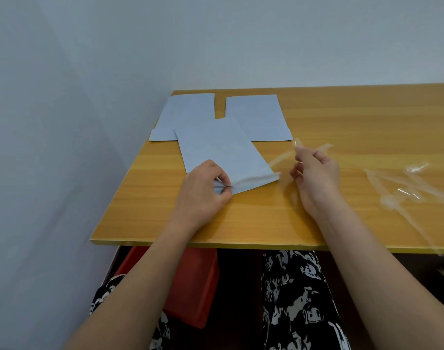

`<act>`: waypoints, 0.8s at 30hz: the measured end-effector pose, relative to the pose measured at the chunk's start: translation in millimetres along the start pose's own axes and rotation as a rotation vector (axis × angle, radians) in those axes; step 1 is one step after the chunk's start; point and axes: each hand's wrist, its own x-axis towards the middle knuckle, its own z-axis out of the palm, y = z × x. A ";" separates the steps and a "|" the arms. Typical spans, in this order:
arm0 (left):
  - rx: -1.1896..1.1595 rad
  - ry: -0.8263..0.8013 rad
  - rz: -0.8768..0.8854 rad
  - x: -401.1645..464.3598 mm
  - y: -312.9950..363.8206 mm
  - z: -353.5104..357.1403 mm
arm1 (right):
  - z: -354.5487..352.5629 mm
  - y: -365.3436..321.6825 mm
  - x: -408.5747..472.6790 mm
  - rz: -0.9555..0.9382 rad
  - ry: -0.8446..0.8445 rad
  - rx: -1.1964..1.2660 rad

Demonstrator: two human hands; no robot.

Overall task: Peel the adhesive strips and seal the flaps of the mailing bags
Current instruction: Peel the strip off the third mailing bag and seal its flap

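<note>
Left hand (203,190) fingers pinch the flap corner of a pale grey plastic mailing bag (223,152) lying on the wooden tabletop (342,117). Right hand (316,175) fingers grasp a clear peeled adhesive strip (279,160).

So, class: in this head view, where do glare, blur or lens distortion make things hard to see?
Head view: glare glints on the discarded clear strips; the strip at the right hand is smeared and faint; the wide lens splays the table edges; light is soft, shadows weak.

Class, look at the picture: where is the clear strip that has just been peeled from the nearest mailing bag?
In the head view, right of centre: the right hand pinches the clear strip above the table, just right of the nearest mailing bag.
</note>
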 end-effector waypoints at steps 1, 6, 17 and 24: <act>0.001 0.000 0.002 0.1 -0.1 0.2 | -1.3 -1.6 1.9 -0.006 0.005 0.000; 0.017 -0.007 -0.002 1.0 0.5 0.1 | -8.9 -9.5 9.3 -0.032 0.016 0.032; 0.037 -0.006 0.000 0.8 3.2 -1.4 | -27.7 -25.0 26.2 -0.095 0.143 0.141; 0.023 0.000 0.003 0.9 2.6 -1.6 | -48.6 -36.5 37.4 -0.116 0.361 -0.084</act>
